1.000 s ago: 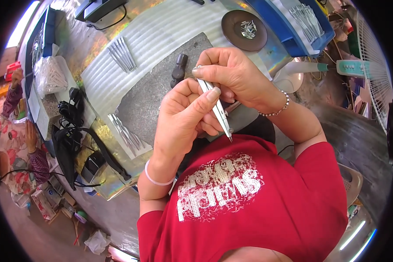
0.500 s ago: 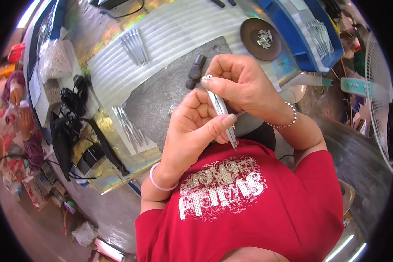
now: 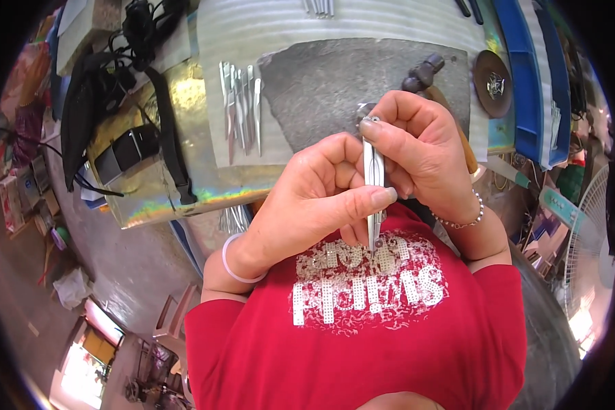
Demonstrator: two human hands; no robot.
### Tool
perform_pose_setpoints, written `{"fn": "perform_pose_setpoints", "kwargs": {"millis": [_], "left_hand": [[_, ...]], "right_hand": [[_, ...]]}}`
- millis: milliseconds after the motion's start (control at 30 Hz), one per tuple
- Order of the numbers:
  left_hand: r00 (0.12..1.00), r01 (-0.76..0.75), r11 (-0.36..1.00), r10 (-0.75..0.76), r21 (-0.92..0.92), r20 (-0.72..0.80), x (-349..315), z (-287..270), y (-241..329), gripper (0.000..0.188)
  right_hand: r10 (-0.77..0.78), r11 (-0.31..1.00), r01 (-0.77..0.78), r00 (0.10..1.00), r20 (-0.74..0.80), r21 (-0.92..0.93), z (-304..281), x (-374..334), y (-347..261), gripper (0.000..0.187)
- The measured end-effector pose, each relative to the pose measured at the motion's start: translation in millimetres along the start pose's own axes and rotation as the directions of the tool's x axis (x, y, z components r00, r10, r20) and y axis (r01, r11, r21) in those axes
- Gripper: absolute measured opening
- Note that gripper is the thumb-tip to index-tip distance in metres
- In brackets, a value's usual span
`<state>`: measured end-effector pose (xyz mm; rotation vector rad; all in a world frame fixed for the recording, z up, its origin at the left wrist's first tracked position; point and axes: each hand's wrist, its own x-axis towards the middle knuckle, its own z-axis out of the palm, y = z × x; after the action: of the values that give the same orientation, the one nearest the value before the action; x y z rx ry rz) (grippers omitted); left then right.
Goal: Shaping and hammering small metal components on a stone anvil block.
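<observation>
My left hand is closed around the middle of a slim metal drawing compass, its thumb laid across the legs. My right hand pinches the compass's upper end between thumb and finger. The pointed tip hangs down in front of my red shirt, with a small round fitting near it. Beyond my hands lies a dark stone slab. On it rests a hammer, its wooden handle partly hidden behind my right hand. A small shiny piece on the slab is mostly covered by my fingers.
Several silver compasses or legs lie on white foam left of the slab. A brown round dish of small metal parts and a blue tray stand at the right. Black straps and cables lie left. A fan stands far right.
My view has turned, so the bench things sit differently in it. Both hands keep their hold on the compass, which now hangs more upright. More of the hammer's handle shows.
</observation>
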<state>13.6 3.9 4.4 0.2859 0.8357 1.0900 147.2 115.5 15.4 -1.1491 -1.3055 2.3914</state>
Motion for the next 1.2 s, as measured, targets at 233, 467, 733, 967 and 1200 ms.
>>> {"fn": "perform_pose_setpoints", "kwargs": {"millis": [233, 467, 733, 967, 1200], "left_hand": [[1.000, 0.002, 0.999, -0.003, -0.034, -0.006, -16, -18, -3, 0.023], [1.000, 0.003, 0.990, 0.001, -0.144, 0.026, -17, -26, -5, 0.021], [0.998, -0.005, 0.989, 0.014, -0.151, 0.057, -8, -19, 0, 0.021], [0.819, -0.449, 0.804, 0.545, 0.389, -0.180, -17, -4, -2, 0.025], [0.470, -0.413, 0.152, 0.880, 0.898, 0.066, 0, -18, -14, 0.029]], "right_hand": [[-0.009, 1.000, 0.009, 1.000, -0.006, 0.018, 21, 5, 12, 0.015], [0.035, 0.999, -0.034, 0.999, -0.019, 0.036, 26, 8, 14, 0.016], [0.002, 1.000, -0.001, 1.000, -0.029, 0.025, 21, 5, 6, 0.017], [-0.410, 0.902, 0.386, 0.907, -0.102, -0.192, -29, 2, -64, 0.017], [-0.728, 0.243, 0.236, 0.685, -0.016, -0.941, -174, 107, -105, 0.022]]}}
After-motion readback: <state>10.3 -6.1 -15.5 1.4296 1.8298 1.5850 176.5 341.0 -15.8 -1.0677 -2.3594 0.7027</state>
